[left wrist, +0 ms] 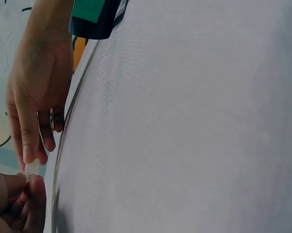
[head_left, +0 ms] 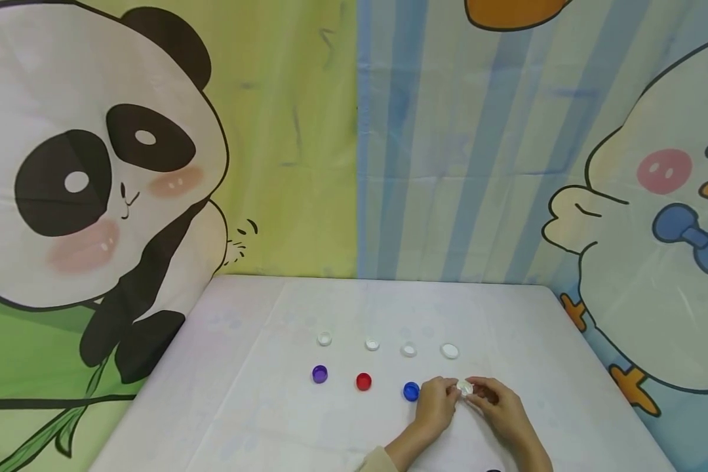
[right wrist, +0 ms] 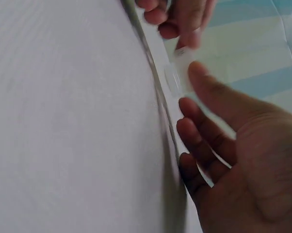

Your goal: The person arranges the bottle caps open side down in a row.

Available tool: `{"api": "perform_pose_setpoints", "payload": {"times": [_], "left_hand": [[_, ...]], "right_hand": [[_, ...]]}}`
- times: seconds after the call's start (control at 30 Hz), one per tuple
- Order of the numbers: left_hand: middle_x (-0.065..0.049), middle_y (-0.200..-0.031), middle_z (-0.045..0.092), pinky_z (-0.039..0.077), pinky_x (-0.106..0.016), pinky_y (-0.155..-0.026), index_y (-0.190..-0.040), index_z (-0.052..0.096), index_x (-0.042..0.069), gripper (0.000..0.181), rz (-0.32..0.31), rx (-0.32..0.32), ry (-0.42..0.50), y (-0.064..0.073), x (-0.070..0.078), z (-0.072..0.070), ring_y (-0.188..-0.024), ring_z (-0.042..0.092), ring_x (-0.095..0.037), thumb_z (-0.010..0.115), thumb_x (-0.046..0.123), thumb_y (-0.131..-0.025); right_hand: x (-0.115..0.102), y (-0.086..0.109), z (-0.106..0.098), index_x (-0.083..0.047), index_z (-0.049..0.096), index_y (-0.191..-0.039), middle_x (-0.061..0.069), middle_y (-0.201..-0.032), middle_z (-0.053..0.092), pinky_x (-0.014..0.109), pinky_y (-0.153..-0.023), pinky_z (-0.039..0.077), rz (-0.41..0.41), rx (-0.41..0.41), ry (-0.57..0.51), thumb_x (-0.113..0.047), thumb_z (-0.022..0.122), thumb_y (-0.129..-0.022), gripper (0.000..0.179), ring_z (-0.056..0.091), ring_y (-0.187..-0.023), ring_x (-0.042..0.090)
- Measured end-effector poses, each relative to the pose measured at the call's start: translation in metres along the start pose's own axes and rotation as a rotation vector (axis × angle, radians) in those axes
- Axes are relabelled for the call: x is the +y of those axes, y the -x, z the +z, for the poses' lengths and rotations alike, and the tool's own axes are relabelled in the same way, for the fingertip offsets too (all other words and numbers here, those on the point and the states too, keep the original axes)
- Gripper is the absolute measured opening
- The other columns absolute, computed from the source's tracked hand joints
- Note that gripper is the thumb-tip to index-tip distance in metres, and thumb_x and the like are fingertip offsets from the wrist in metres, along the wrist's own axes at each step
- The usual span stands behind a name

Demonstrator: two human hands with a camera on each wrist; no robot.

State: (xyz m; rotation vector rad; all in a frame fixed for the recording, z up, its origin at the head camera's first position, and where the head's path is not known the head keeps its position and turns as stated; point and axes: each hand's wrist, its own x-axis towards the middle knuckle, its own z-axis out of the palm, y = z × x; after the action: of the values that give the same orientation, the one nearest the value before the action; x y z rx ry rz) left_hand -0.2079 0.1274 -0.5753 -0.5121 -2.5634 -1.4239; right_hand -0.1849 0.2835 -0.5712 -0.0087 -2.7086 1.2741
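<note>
Both hands meet at a small translucent white round container (head_left: 465,387), held just over the near right part of the table. My left hand (head_left: 435,408) pinches its left edge between thumb and fingertips. On the other side my right hand (head_left: 505,414) grips it with thumb and forefinger, the other fingers loosely bent. Seen from the right wrist, the container (right wrist: 177,75) has a clear rim. Immediately left of my left hand lies a blue round cap (head_left: 411,391), with a red cap (head_left: 363,381) and a purple cap (head_left: 320,374) further left.
A back row holds several white round lids, from the leftmost lid (head_left: 324,339) to the rightmost lid (head_left: 450,351). They lie on a white-covered table (head_left: 259,419). Behind it hangs a cartoon-printed curtain (head_left: 295,144). A dark device (left wrist: 90,22) sits on the right wrist.
</note>
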Motion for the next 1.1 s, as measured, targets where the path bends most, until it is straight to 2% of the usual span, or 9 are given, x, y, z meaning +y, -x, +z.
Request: {"api": "perform_pose_setpoints", "payload": {"times": [0.1,0.17,0.3,0.43,0.57,0.67,0.8,0.93,1.1], "left_hand": [[0.005,-0.063,0.057,0.039,-0.010,-0.041,-0.096,0.069,0.003,0.016,-0.005,-0.013,0.201,0.001,0.004,-0.007,-0.043,0.046,0.008,0.063,0.005,-0.081],[-0.001,-0.065,0.061,0.042,-0.014,-0.040,-0.096,0.068,0.002,0.016,-0.032,-0.038,0.353,0.000,0.009,-0.014,-0.042,0.051,0.003,0.064,0.004,-0.081],[-0.008,-0.068,0.065,0.048,-0.021,-0.044,-0.098,0.068,0.003,0.018,-0.068,-0.073,0.516,-0.003,0.023,-0.033,-0.045,0.058,-0.006,0.064,0.006,-0.081],[-0.016,-0.071,0.064,0.050,-0.026,-0.047,-0.100,0.066,-0.002,0.020,-0.005,-0.087,0.562,-0.001,0.043,-0.059,-0.048,0.061,-0.017,0.063,0.002,-0.081],[-0.020,-0.072,0.062,0.050,-0.026,-0.048,-0.100,0.065,-0.006,0.021,0.131,-0.066,0.552,0.002,0.061,-0.087,-0.052,0.063,-0.024,0.063,-0.001,-0.079],[-0.017,-0.071,0.062,0.050,-0.023,-0.049,-0.098,0.065,-0.004,0.020,0.211,-0.043,0.521,0.004,0.068,-0.101,-0.054,0.063,-0.020,0.065,0.001,-0.079],[-0.013,-0.070,0.062,0.049,-0.020,-0.051,-0.096,0.066,-0.003,0.019,0.285,-0.026,0.502,0.005,0.070,-0.110,-0.056,0.063,-0.011,0.066,0.003,-0.078],[-0.012,-0.070,0.062,0.050,-0.022,-0.051,-0.096,0.067,-0.002,0.019,0.314,-0.035,0.523,0.004,0.067,-0.118,-0.056,0.062,-0.010,0.067,0.004,-0.078],[-0.016,-0.072,0.062,0.051,-0.024,-0.054,-0.098,0.066,-0.002,0.022,0.263,-0.091,0.568,0.005,0.062,-0.124,-0.058,0.063,-0.016,0.067,0.006,-0.078]], "right_hand": [[-0.009,0.004,-0.006,-0.016,0.063,-0.105,-0.006,-0.085,0.061,0.022,-0.064,0.044,-0.073,0.035,0.012,-0.026,0.069,-0.077,0.031,0.053,-0.074,0.005],[-0.018,0.007,-0.012,-0.017,0.062,-0.106,-0.007,-0.086,0.061,0.023,-0.064,0.043,-0.136,0.062,0.036,-0.025,0.069,-0.077,0.031,0.053,-0.074,0.004],[-0.034,0.010,-0.023,-0.019,0.061,-0.107,-0.007,-0.094,0.062,0.025,-0.066,0.042,-0.238,0.101,0.042,-0.022,0.068,-0.079,0.029,0.053,-0.077,0.005],[-0.053,0.012,-0.031,-0.020,0.061,-0.107,-0.008,-0.097,0.061,0.024,-0.064,0.041,-0.285,0.135,0.040,-0.021,0.069,-0.078,0.030,0.052,-0.078,0.006],[-0.071,0.015,-0.037,-0.022,0.062,-0.107,-0.008,-0.096,0.060,0.021,-0.064,0.038,-0.322,0.160,0.038,-0.020,0.070,-0.077,0.031,0.050,-0.077,0.005],[-0.083,0.018,-0.039,-0.022,0.062,-0.106,-0.009,-0.096,0.060,0.019,-0.066,0.037,-0.348,0.178,0.034,-0.017,0.071,-0.076,0.032,0.050,-0.076,0.005],[-0.099,0.023,-0.041,-0.023,0.062,-0.106,-0.010,-0.094,0.059,0.017,-0.066,0.036,-0.350,0.193,0.038,-0.014,0.072,-0.074,0.035,0.050,-0.075,0.007],[-0.109,0.025,-0.041,-0.021,0.063,-0.105,-0.008,-0.090,0.059,0.018,-0.062,0.037,-0.359,0.189,0.039,-0.009,0.073,-0.072,0.036,0.048,-0.075,0.008],[-0.115,0.025,-0.040,-0.014,0.063,-0.105,-0.004,-0.089,0.058,0.019,-0.056,0.038,-0.431,0.165,0.033,-0.001,0.072,-0.071,0.038,0.046,-0.075,0.009]]}}
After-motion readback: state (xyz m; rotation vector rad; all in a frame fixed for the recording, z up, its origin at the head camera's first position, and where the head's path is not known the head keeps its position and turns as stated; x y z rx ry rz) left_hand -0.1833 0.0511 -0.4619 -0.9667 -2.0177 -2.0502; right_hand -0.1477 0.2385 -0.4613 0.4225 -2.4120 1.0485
